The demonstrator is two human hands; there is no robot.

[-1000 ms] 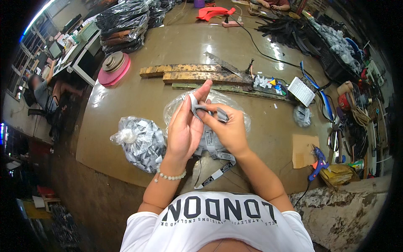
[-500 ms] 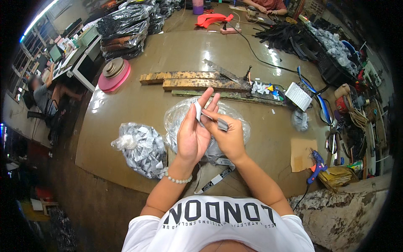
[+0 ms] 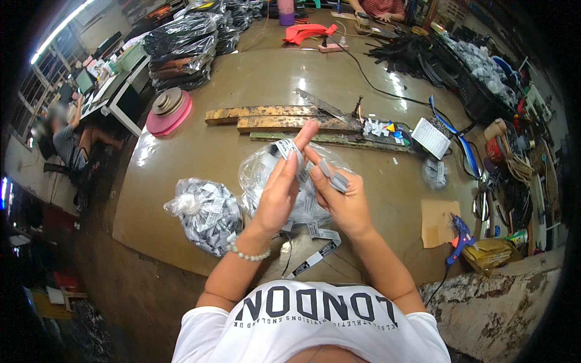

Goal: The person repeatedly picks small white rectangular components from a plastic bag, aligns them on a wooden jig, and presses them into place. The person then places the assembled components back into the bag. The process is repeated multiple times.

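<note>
My left hand [image 3: 278, 196] pinches a small white printed fabric label [image 3: 287, 147] that bends around its fingers. Close beside it, my right hand [image 3: 349, 209] is closed on several folded grey fabric labels [image 3: 338, 181], which stick out between its fingers. Below both hands lies an open clear plastic bag [image 3: 253, 172] with more labels in it. From that bag a printed label strip [image 3: 313, 258] runs toward the table's front edge. A knotted clear bag full of grey and white labels [image 3: 210, 221] rests left of my left forearm.
Beyond my hands lie wooden bars [image 3: 272, 123] with a metal blade [image 3: 324, 106] and cut scraps [image 3: 378, 128]. Pink tape rolls [image 3: 170, 115] sit at left. A blue glue gun [image 3: 462, 236] lies at right near cardboard [image 3: 437, 224]. Another person [image 3: 384, 8] sits across the table.
My hands have shifted slightly apart at the wrists. The left fingers have closed on the label, which now shows its printed side, and my right hand has moved a little right.
</note>
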